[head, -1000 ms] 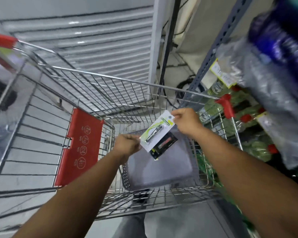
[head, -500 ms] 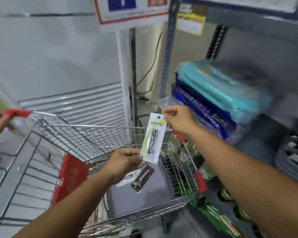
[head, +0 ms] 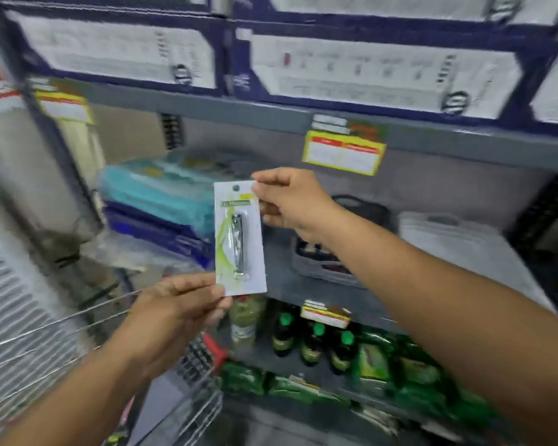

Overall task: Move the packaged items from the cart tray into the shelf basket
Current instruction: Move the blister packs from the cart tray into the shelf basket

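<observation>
Right hand (head: 292,204) pinches the upright nail-clipper card's (head: 240,239) top corner, left hand (head: 178,313) pinching its bottom corner.

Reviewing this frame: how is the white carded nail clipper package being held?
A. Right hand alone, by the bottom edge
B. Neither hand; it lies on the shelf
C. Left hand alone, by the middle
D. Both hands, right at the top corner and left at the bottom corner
D: the right hand pinches the top corner of the white carded nail clipper package, while the left hand grips its bottom corner, holding it upright before the shelves.
</observation>
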A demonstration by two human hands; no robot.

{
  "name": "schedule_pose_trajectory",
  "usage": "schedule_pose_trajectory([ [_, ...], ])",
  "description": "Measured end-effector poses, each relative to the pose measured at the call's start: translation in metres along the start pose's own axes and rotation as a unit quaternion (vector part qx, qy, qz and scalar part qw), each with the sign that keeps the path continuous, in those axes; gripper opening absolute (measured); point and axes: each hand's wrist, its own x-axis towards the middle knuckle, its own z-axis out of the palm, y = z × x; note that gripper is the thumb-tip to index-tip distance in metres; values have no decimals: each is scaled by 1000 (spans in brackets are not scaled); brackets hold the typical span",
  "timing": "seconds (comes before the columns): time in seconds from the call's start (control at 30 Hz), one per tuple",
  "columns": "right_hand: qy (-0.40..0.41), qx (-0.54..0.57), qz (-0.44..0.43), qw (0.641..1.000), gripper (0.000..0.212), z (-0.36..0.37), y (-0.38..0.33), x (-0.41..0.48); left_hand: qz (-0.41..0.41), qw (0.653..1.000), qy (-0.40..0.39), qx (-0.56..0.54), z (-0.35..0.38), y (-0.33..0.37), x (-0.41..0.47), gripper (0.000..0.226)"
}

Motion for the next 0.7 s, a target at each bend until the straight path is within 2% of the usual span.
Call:
schedule_pose_trajectory([
  [0.13, 51, -28, 43, 997, 16, -98, 10, -25, -42, 998, -45, 0, 85, -27, 26, 29],
  [0.23, 112, -34, 61, 991, 16, -162, 20, -43, -67, 996, -57, 11, 143, -55, 43, 17],
  [0.47, 232, -48, 91, 967, 14, -272, 42, -67, -113, 986, -105, 60, 253, -102, 73, 12],
  [0.7, 341, -66, 118, 930, 18, -348, 64, -77, -133, 972, -159, 115, 320, -125, 106, 11],
])
